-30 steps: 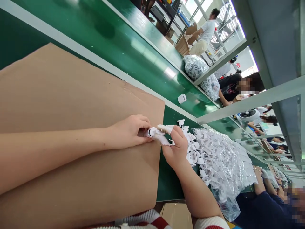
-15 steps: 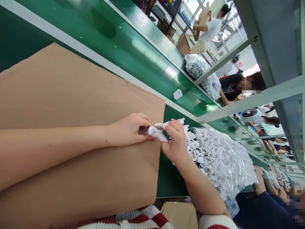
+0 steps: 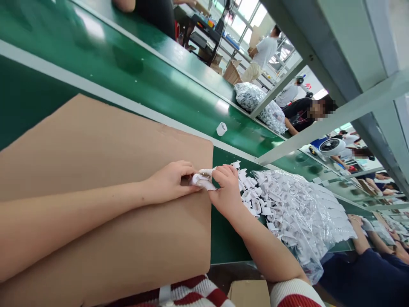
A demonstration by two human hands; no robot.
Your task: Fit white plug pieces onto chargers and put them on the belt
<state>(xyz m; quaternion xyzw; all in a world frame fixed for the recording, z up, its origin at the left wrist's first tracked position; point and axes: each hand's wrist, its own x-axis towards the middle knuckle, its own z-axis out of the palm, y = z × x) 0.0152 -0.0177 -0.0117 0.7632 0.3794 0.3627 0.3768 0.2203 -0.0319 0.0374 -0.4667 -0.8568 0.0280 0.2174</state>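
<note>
Over the right edge of the cardboard sheet, both hands meet at a small white plastic part. My left hand is closed, pinching it between thumb and fingers. White wrappings cover the thumb and index finger of my right hand, which grips the same part from the other side. Fingers hide much of the part, so its exact kind does not show. Just beyond my right hand lies a pile of loose white plastic parts, spilling from a clear plastic bag.
A single white plastic piece stands on the green conveyor belt past a pale rail. A metal frame post slants across the right. Full bags lie across the belt. Co-workers sit along the line; a cardboard box is below.
The camera view has shifted, so the background sits differently in the picture. Both hands stay together on the white part, with only slight finger movement.
</note>
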